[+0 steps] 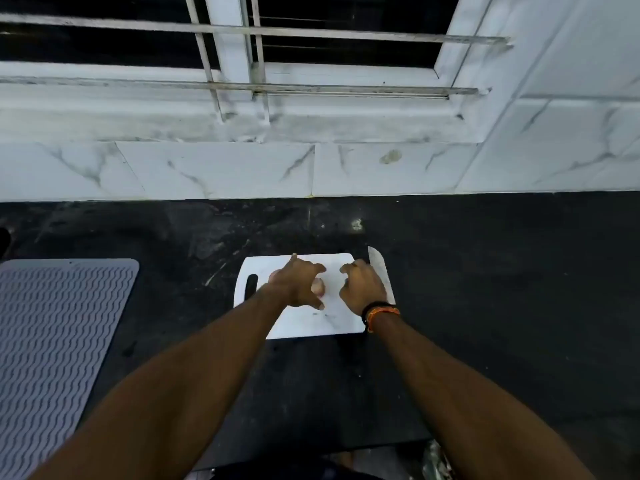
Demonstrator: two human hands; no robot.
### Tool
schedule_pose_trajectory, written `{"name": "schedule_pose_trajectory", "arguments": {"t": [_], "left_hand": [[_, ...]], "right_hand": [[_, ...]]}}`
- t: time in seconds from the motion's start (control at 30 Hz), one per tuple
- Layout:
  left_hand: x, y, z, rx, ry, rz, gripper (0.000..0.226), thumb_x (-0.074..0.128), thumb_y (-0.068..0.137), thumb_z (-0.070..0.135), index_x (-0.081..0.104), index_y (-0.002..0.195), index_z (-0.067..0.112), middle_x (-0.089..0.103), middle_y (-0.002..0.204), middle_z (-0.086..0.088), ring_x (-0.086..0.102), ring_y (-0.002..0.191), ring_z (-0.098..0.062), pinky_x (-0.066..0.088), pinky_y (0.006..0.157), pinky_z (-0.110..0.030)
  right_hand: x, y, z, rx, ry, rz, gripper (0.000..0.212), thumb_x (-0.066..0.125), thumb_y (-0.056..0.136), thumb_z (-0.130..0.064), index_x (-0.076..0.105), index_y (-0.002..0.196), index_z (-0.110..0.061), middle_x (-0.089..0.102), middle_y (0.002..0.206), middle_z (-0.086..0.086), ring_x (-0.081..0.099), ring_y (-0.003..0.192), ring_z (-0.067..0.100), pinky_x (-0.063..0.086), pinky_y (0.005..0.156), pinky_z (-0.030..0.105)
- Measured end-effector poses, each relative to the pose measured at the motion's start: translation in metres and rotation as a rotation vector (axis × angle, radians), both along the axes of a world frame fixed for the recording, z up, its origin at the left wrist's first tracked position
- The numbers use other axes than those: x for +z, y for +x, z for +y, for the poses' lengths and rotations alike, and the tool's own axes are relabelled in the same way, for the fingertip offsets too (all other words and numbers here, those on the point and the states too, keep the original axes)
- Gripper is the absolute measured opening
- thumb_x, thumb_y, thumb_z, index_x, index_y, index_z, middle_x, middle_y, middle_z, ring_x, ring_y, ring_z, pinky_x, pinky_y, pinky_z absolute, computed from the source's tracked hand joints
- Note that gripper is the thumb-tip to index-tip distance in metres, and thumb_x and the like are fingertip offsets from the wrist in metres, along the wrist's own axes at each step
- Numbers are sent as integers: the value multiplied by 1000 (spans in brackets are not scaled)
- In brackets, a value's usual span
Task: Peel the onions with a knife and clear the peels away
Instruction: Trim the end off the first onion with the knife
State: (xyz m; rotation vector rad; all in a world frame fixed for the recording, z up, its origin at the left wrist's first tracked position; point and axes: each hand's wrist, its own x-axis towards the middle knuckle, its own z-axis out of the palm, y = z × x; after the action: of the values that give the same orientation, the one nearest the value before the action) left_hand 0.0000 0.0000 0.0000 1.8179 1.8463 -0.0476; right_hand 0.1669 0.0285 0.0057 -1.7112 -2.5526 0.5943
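Head view: onion (318, 286) beside left hand (298, 282) (fingers spread).

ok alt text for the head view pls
Two bare hands, left and right, hover open over a white board on a dark counter, an onion between them. A knife lies at the board's right edge.

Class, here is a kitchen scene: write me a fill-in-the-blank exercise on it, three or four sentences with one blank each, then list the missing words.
1. The cutting board is ____ in colour.
2. The knife lies along the board's ____ edge.
3. The onion sits under the ____ hand.
4. The bracelets are on the wrist of the ____ hand.

Missing words: white; right; left; right
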Motion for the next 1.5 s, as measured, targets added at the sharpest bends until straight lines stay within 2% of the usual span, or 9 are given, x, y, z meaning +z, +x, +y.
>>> {"name": "schedule_pose_trajectory", "arguments": {"t": [0.13,0.3,0.5,0.73,0.9,1.03,1.23,1.4,1.5], "left_hand": [[-3,4,2,35,12,131,74,87,71,46,58,137,28,63,135,-2,54,126,-29,48,103,-48],[-4,6,2,12,71,209,56,79,80,42,62,131,29,65,131,-1,53,125,-26,39,111,-43],[0,10,-7,158,137,11,43,72,75,44,59,113,29,67,110,4,60,102,-23,55,87,-46],[0,11,-17,228,241,-133,38,79,78,23,51,102,21,64,101,6,61,93,-18,47,74,-34],[-9,6,-24,227,275,-138,35,78,75,28,54,98,23,70,103,4,58,104,-23,47,88,-40],[-18,5,-28,244,279,-175,28,73,80,30,47,92,28,70,98,4,60,98,-21,39,99,-43],[-17,3,-24,248,311,-170,27,76,82,34,61,99,20,71,94,1,62,86,-17,41,80,-30],[-20,6,-28,229,357,-190,27,75,83,32,67,103,16,73,97,0,64,89,-17,39,81,-27],[-21,7,-28,189,396,-160,32,73,84,32,69,112,16,74,103,-1,64,95,-20,33,82,-27]], "right_hand": [[-7,17,-9,-211,94,-163,36,57,85,-18,62,120,-13,55,124,10,51,114,32,46,95,43],[-18,40,-18,-407,87,-256,48,61,79,-27,52,124,-14,50,124,10,47,114,31,41,94,47],[-25,59,-26,-547,-70,-254,64,67,82,-36,41,134,-9,47,134,16,49,123,35,42,99,51],[-22,56,-20,-637,-108,-156,48,65,85,-21,52,125,1,49,127,21,54,114,40,48,94,50],[-6,39,-20,-614,-76,34,29,57,91,-13,50,116,1,43,125,19,61,97,44,48,75,46],[3,24,-32,-509,-94,173,27,54,95,-15,47,118,-3,54,122,22,61,103,46,50,81,46],[0,12,-70,-302,-201,247,15,51,99,-21,42,110,-17,64,107,12,68,88,35,60,73,51],[-4,9,-93,-187,-169,215,32,47,101,-16,45,132,-12,55,129,9,60,111,32,51,96,48],[-2,8,-96,-138,-167,208,34,45,103,-18,42,135,-10,53,129,10,60,112,32,53,94,48]]}}
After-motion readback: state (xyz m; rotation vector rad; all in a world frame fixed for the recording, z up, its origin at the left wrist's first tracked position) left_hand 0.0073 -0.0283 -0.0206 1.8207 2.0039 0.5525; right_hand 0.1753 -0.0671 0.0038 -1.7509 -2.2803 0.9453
